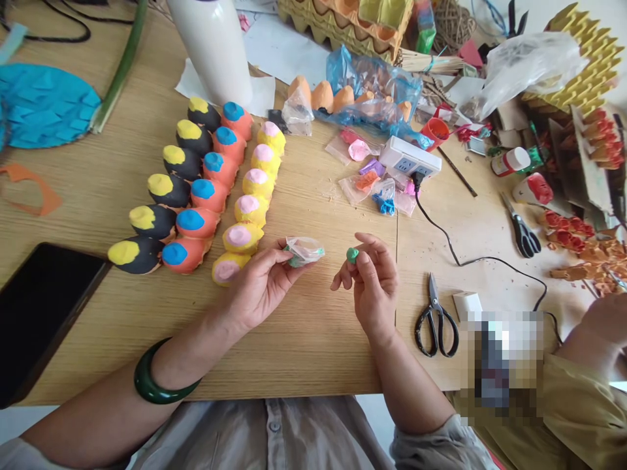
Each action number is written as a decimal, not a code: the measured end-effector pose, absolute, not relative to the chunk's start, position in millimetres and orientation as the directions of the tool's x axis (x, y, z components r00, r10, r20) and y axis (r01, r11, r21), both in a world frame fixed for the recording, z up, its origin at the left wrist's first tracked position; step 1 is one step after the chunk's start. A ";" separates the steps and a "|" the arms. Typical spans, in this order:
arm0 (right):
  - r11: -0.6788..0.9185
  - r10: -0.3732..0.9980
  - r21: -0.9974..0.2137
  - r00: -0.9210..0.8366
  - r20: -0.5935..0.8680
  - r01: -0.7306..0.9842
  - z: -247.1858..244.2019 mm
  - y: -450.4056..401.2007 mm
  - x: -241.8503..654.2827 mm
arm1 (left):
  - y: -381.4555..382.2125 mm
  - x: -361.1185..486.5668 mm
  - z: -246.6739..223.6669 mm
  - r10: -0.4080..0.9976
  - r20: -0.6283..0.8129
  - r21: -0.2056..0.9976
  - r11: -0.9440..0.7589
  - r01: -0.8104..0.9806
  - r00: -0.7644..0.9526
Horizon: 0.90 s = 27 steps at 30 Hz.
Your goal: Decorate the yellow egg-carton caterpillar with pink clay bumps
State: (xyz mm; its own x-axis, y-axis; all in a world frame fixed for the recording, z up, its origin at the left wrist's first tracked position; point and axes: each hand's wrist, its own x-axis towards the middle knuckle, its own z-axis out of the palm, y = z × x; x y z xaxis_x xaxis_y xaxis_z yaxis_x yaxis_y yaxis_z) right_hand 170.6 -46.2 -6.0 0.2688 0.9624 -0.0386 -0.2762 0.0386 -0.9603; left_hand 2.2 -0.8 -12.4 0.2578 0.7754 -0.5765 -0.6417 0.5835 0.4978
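Green clay lump (352,255), small and roundish with no clear long axis, faintly creased, pinched at the fingertips of the right hand (375,281), well above the near part of the bench (313,352). Just left of it, across a narrow gap, a clear bag (304,251) holding more green clay, its long axis running left to right, gripped by thumb and fingers of the left hand (259,287). Farther left, painted egg cups (242,238) in rows; to the right, scissors (435,323) on the bench.
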 end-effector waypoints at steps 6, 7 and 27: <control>-0.101 0.970 -0.912 0.162 -0.179 -0.397 -6.1 -42.4 173.6 | -2.8 2.1 -14.7 0.781 -0.532 0.510 0.603 -0.613 0.325; -0.120 0.969 -0.907 0.151 -0.196 -0.404 -5.7 -41.7 174.0 | -3.1 1.7 -14.9 0.787 -0.523 0.529 0.601 -0.599 0.327; -0.506 0.862 -0.802 -0.222 -0.455 -0.318 1.0 -39.6 177.1 | -20.2 -7.8 -8.5 0.982 0.157 0.982 -0.144 -0.123 0.103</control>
State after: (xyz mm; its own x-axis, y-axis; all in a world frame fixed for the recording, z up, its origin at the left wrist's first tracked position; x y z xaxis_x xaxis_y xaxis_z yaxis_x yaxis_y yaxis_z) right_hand 177.1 -39.6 1.0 -0.2222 0.8622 -0.4553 -0.3184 -0.5055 -0.8019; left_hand -7.8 -20.2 -8.5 0.1033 0.9822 0.1571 -0.1227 -0.1442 0.9819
